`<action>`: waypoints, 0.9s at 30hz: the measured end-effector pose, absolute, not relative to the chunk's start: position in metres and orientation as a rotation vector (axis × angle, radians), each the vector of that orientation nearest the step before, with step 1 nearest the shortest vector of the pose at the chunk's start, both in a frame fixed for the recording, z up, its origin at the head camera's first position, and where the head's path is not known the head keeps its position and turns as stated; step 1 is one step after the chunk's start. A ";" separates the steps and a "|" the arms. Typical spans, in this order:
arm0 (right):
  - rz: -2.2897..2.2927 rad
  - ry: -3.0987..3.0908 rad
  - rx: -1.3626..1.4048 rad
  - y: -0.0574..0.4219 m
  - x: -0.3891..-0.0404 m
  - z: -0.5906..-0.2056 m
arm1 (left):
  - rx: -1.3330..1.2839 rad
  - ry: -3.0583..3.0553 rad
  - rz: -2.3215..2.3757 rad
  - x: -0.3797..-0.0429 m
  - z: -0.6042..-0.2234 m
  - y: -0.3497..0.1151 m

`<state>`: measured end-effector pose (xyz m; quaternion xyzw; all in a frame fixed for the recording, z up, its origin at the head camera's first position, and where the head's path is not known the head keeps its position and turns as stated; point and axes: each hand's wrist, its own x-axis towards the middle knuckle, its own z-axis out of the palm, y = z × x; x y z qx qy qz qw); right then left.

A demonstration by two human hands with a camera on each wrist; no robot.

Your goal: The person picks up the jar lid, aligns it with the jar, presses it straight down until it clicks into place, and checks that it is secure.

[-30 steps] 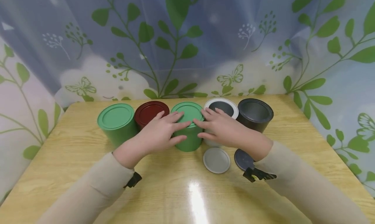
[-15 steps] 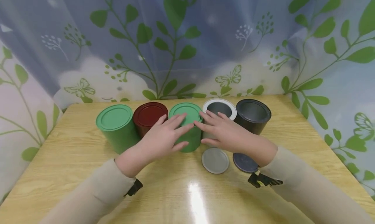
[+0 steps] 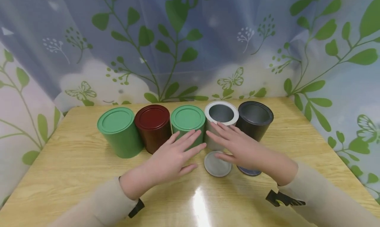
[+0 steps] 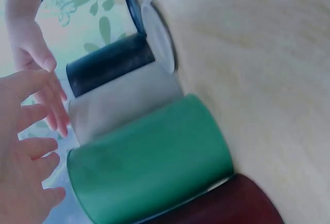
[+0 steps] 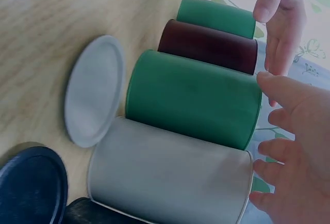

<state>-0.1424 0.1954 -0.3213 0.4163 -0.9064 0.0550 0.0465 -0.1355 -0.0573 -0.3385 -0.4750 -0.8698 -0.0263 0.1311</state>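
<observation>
Above the table (image 3: 59, 174), left hand (image 3: 173, 157) and right hand (image 3: 240, 144) hover, fingers (image 3: 195, 150) spread.

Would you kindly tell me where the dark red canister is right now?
In the head view, the dark red canister stands left of centre, between the leftmost green canister and the middle green canister, beyond the left hand.

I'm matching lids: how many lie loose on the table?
2 visible: the grey lid by the grey can, and the dark lid, partly hidden by the right hand in the head view, by the black can.
</observation>
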 end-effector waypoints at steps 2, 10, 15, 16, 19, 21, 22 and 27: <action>0.166 -2.768 1.268 0.198 -0.139 -0.325 | -1.398 -2.508 -0.065 -0.133 -0.343 -0.055; 0.185 -2.866 1.249 0.210 -0.128 -0.344 | -1.470 -2.554 0.016 -0.132 -0.363 -0.048; 0.207 -2.913 1.259 0.215 -0.125 -0.360 | -1.494 -2.633 0.048 -0.134 -0.376 -0.044; 0.215 -2.925 1.260 0.215 -0.125 -0.364 | -1.501 -2.639 0.054 -0.135 -0.379 -0.043; 0.233 -2.956 1.264 0.218 -0.124 -0.372 | -1.524 -2.652 0.071 -0.137 -0.386 -0.040; 0.251 -2.977 1.265 0.220 -0.124 -0.377 | -1.534 -2.669 0.087 -0.138 -0.388 -0.037; 0.254 -2.985 1.266 0.220 -0.124 -0.379 | -1.538 -2.686 0.093 -0.138 -0.389 -0.035; 0.268 -3.014 1.272 0.222 -0.125 -0.389 | -1.545 -2.791 0.112 -0.140 -0.394 -0.026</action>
